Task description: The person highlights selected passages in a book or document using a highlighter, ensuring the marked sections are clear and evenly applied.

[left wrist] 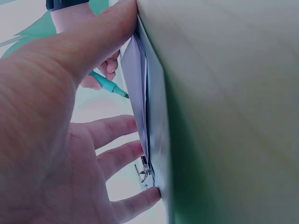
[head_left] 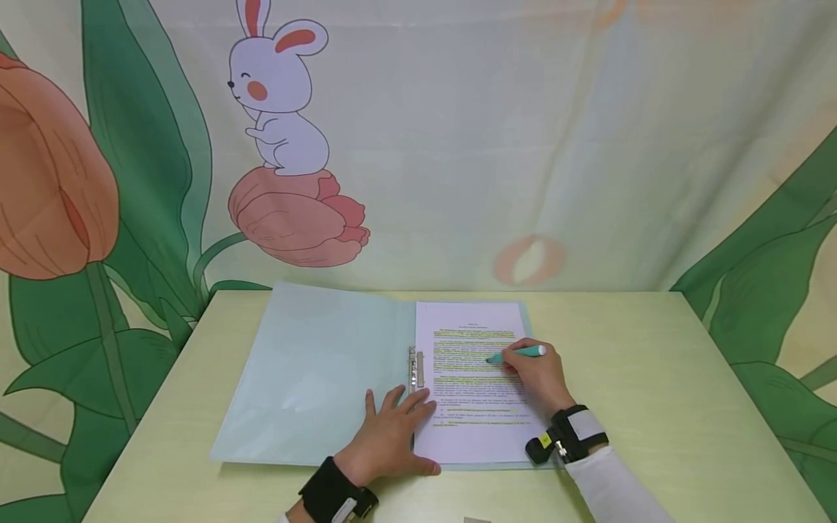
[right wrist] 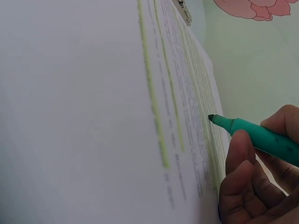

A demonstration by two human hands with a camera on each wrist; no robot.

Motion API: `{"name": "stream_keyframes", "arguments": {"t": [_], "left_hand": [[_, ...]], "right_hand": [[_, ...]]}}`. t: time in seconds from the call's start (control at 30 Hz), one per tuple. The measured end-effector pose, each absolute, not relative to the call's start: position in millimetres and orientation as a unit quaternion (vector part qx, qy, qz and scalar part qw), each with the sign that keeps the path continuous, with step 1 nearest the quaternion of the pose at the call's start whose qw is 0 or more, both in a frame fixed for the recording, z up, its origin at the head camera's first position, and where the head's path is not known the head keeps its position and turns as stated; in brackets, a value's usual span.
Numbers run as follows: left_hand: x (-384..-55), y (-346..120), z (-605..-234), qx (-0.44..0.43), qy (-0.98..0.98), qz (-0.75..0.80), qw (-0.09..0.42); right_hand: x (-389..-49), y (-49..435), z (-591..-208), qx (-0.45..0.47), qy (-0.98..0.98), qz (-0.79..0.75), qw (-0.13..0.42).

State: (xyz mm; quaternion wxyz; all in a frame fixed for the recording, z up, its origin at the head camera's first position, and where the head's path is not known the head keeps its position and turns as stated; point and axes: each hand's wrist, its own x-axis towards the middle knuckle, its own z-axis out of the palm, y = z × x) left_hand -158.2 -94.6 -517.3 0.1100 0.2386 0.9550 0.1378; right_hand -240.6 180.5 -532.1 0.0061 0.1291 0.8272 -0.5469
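My right hand (head_left: 539, 374) pinches a teal highlighter (head_left: 528, 351) between thumb and fingers. In the right wrist view, the dark tip of the highlighter (right wrist: 266, 140) points at the printed lines; whether it touches the paper I cannot tell. The printed sheet (head_left: 471, 443) has many lines marked yellow-green and lies on the right side of an opened light-blue folder (head_left: 320, 370). My left hand (head_left: 392, 436) rests with spread fingers over the folder's fold and the sheet's lower left. The left wrist view shows its thumb at the folder's bottom edge.
A metal clip (head_left: 413, 367) sits along the folder's fold. The folder lies on a pale yellow table (head_left: 667, 378). Behind the table hangs a curtain (head_left: 445, 145) with a printed rabbit and flowers. A small grey thing (head_left: 476, 520) shows at the bottom edge.
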Motion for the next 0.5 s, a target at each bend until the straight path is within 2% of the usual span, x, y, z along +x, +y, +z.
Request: {"name": "stream_keyframes", "arguments": {"t": [0.5], "left_hand": [[-158.3,-93.7,-518.3,0.235,0.956,0.136,0.107]], "right_hand": [[-239.4,189.8,-531.2,0.148,0.823,-0.549,0.005]]}}
